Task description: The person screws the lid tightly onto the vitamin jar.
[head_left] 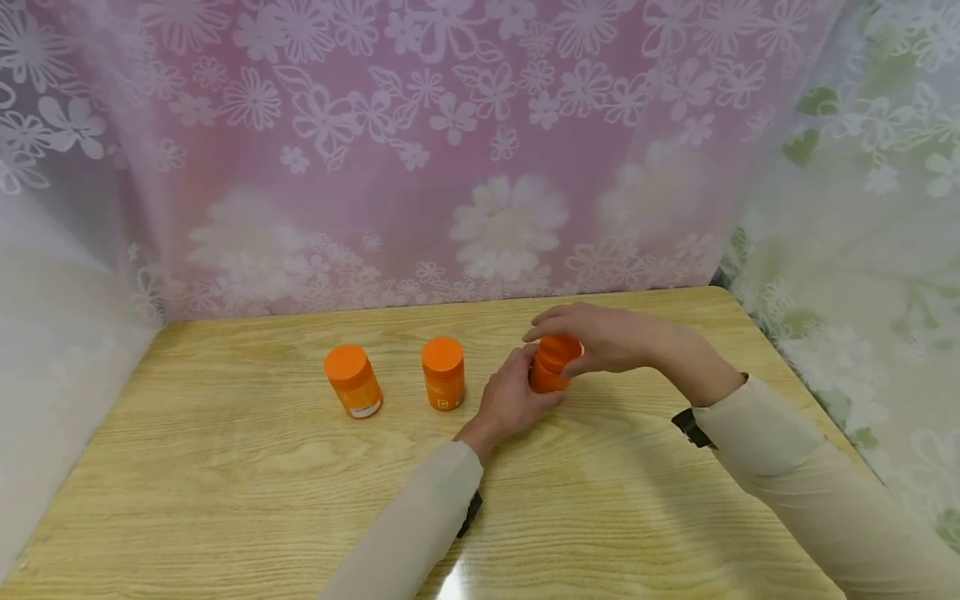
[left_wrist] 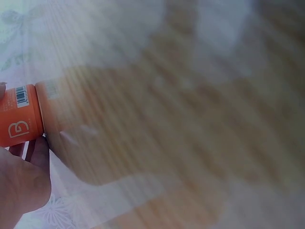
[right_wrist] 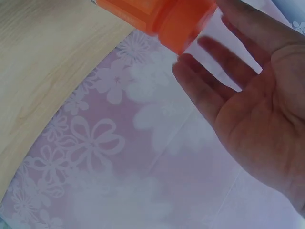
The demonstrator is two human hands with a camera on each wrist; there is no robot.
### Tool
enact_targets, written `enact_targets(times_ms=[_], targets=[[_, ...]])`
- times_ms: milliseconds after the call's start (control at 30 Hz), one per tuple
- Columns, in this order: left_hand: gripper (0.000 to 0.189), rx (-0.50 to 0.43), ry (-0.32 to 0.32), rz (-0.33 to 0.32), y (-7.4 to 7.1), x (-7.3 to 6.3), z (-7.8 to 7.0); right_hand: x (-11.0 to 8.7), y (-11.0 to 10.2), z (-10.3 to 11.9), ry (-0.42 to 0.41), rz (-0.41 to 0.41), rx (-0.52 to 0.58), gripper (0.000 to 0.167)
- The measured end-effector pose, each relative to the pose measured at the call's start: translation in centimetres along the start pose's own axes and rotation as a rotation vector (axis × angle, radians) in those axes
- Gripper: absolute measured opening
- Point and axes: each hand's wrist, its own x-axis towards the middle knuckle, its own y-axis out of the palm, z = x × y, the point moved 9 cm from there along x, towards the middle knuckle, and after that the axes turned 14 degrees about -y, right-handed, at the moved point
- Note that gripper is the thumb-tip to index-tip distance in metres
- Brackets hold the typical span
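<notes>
In the head view my left hand (head_left: 517, 392) grips the body of an orange screw-cap bottle (head_left: 550, 379) at the right, standing on the table. The left wrist view shows that bottle's lower part (left_wrist: 16, 114), with a barcode and a white B-like logo, and the left hand (left_wrist: 24, 179) below it. Over the orange cap (head_left: 561, 346) my right hand (head_left: 611, 337) arches with fingers spread. From the right wrist, the cap (right_wrist: 183, 24) lies close to loosely extended fingers of the right hand (right_wrist: 257, 109); whether they touch it is hard to tell.
Two more orange bottles with caps on stand to the left: a middle one (head_left: 443, 375) and a far-left one (head_left: 354, 382). The wood-grain table (head_left: 247, 467) meets a pink floral curtain (head_left: 480, 167) behind and a pale floral curtain (head_left: 877, 250) at the right.
</notes>
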Motion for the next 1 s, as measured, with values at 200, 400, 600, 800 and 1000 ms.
enact_targets(times_ms=[200,400,600,800,1000], targets=[[0.062,0.008,-0.002,-0.002,0.16,0.04,0.0,0.44,0.19,0.26,-0.048,0.034,0.075,0.03],[0.063,0.013,0.0,-0.015,-0.06,0.01,-0.02,0.57,0.13,-0.13,0.022,0.03,0.054,0.033],[0.062,0.018,0.002,-0.013,-0.14,-0.04,-0.07,0.52,0.14,-0.34,0.124,0.003,-0.016,0.036],[0.061,0.032,0.018,-0.026,-0.17,-0.04,-0.08,0.65,0.33,-0.31,0.211,-0.007,-0.066,0.035],[0.062,0.023,0.012,-0.02,-0.12,-0.02,-0.12,0.56,0.32,-0.42,0.274,-0.012,-0.11,0.036]])
